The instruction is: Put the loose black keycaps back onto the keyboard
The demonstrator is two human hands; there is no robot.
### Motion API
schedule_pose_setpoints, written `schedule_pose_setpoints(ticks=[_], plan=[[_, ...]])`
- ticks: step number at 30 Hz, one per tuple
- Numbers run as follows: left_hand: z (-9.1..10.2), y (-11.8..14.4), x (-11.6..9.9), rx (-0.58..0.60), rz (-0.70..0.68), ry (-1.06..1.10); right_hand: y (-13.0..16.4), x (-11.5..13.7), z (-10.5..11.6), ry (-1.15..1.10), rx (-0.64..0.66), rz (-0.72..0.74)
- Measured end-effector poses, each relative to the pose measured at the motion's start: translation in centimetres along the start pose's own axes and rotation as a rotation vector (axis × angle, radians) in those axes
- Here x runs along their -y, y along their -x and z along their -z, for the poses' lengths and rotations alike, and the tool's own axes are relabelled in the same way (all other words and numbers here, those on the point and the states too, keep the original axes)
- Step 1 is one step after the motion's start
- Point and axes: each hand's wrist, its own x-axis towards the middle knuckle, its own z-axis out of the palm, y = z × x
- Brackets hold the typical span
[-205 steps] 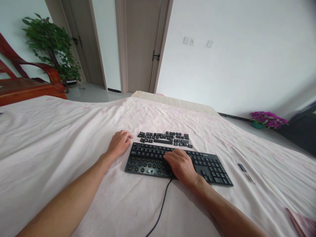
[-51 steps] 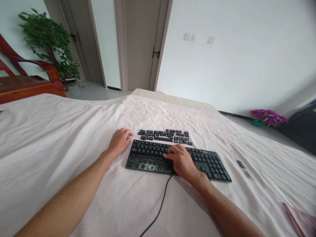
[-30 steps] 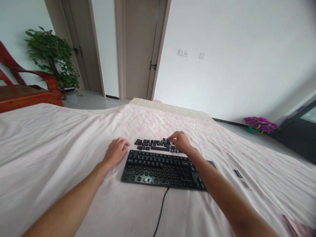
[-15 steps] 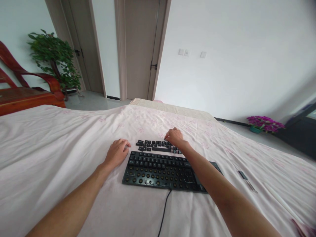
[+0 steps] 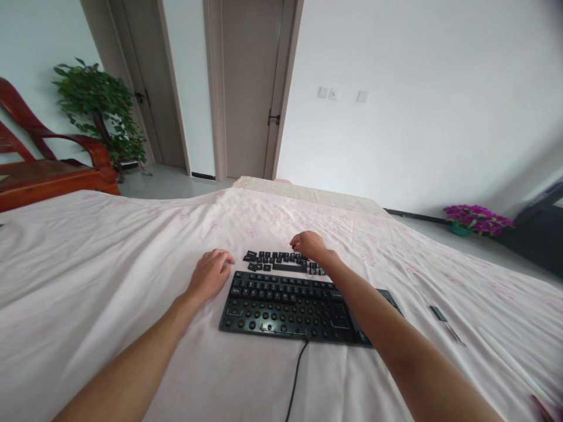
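Note:
A black keyboard [image 5: 281, 305] lies on the bed sheet; keycaps fill its far rows, while the near rows show bare switches. Just beyond it, loose black keycaps [image 5: 289, 267] are laid out in rows, a long space bar among them. My left hand [image 5: 211, 271] rests on the sheet left of these keycaps, fingers loosely stretched, holding nothing. Over the right part of the loose rows is my right hand [image 5: 308, 243], its fingertips pinched on a small dark keycap [image 5: 294, 247]. My right forearm covers part of the keyboard's right side.
A keycap puller [image 5: 438, 313] with a dark handle and wire ends lies on the sheet to the right. The keyboard's cable [image 5: 295, 375] runs toward me. Pink-patterned cloth [image 5: 176, 234] covers the bed. A wooden chair [image 5: 57, 158] stands at far left.
My right hand has shifted slightly to the left, and a dark keycap now shows at its fingertips. My left hand stays in nearly the same place.

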Motion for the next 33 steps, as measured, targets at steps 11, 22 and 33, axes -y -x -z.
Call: schedule_pose_setpoints(ticks=[11,22,33], plan=[[-0.1,0.1,0.1,-0.014,-0.018,0.003,5.8,2.7,-0.2,-1.633,0.152,-0.101],[-0.2,0.0,0.0,-0.006,0.000,-0.004,10.2,5.0,-0.5,-1.858,0.250,-0.156],[0.1,0.1,-0.2,-0.003,0.001,0.010,12.1,3.8,-0.2,-1.769,0.132,-0.188]])
